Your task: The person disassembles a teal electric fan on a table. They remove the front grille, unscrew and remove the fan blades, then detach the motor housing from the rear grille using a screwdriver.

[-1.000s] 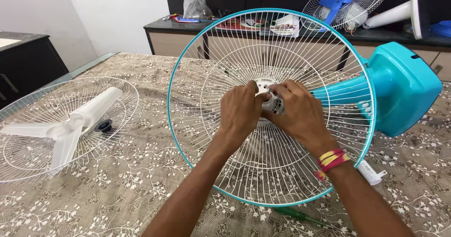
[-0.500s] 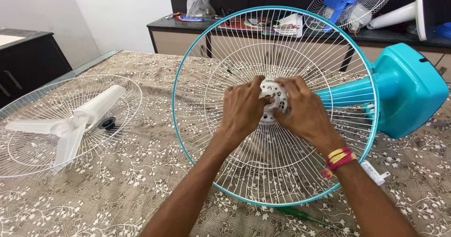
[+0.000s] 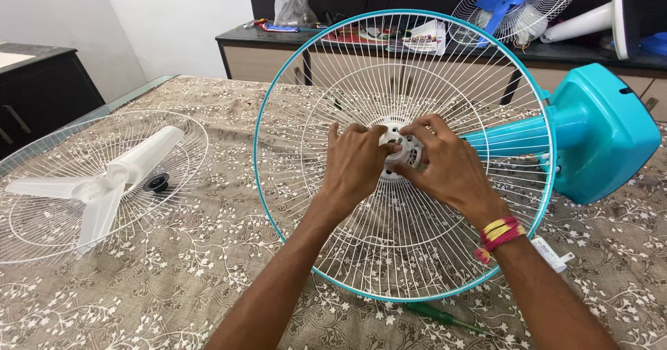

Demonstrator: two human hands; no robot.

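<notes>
Both hands are closing on the white hub nut [image 3: 403, 152] at the centre of the teal-rimmed fan guard [image 3: 361, 72]: left hand [image 3: 356, 162] and right hand [image 3: 445, 166] are pinching it with curled fingers. Standing tilted on the counter [image 3: 229, 253], the guard is leaning on the teal fan base [image 3: 601, 131]; a slipping grip could be tipping it or snagging fingers in the wires. Room is lying open toward the loose guard with its white blade [image 3: 104, 183]; a green screwdriver [image 3: 441, 317] is lying just under the rim.

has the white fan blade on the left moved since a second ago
No. The white fan blade lies in the same spot inside the loose white grille, beside the black cap; the slight shift in the picture matches the tablecloth, so the camera moved.
</notes>
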